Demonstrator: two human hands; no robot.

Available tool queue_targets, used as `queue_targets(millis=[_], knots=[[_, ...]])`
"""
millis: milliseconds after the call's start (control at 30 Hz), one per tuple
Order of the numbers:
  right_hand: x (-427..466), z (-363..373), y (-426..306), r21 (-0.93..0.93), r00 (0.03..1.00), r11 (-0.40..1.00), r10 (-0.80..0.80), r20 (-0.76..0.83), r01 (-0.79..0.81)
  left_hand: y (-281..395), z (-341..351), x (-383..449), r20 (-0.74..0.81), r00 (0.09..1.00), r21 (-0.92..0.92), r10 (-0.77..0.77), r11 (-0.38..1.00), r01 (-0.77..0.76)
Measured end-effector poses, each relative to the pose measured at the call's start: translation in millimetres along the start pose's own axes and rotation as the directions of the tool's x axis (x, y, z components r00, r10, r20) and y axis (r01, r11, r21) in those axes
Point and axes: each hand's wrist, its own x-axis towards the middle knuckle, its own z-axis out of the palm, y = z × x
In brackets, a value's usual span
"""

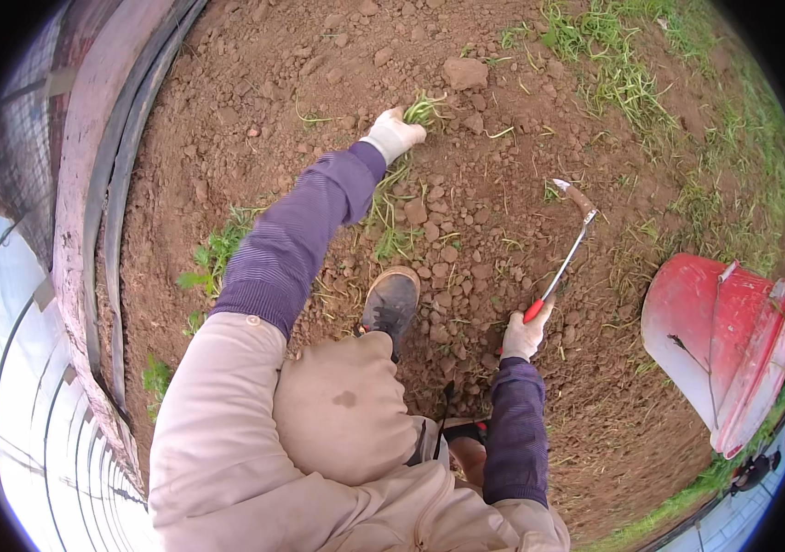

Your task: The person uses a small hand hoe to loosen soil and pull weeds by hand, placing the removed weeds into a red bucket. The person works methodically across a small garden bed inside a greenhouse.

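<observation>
My left hand (396, 135), in a whitish glove, is closed around a small bunch of green weeds (424, 110) just above the reddish soil. In my right hand (526, 332), also gloved, is the red handle of a hand sickle (571, 252). Its thin metal shaft points away from me, and the curved, soil-stained blade lies at or just over the ground. Pulled-looking green stems (392, 231) lie between my left forearm and my shoe.
A red plastic bucket (685, 303) lies tipped at the right. Grass (630, 83) grows at the upper right, leafy plants (216, 255) at the left. A long board (78, 172) edges the soil. Clods and a larger stone (465, 72) are ahead; my shoe (392, 307) is near.
</observation>
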Motion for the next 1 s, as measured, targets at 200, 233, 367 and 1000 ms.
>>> queue_targets(millis=[200,233,367,1000], knots=[[0,-3,0,-0.008,1.0,1.0,-0.006,0.013,0.006,-2,-51,-53,0.254,0.962,0.081,-0.105,0.993,0.087],[0,-2,0,-0.014,1.0,1.0,-0.013,0.004,0.013,-3,-37,-63,0.226,0.951,0.365,-0.21,0.923,0.117],[-2,-3,0,0.035,1.0,0.999,-0.025,-0.003,0.025,-44,-4,-91,0.123,0.988,0.833,0.093,0.531,-0.154],[-2,-2,-2,0.023,1.0,1.0,-0.02,-0.015,0.021,-40,10,-89,0.18,0.893,0.606,0.412,0.668,-0.431]])
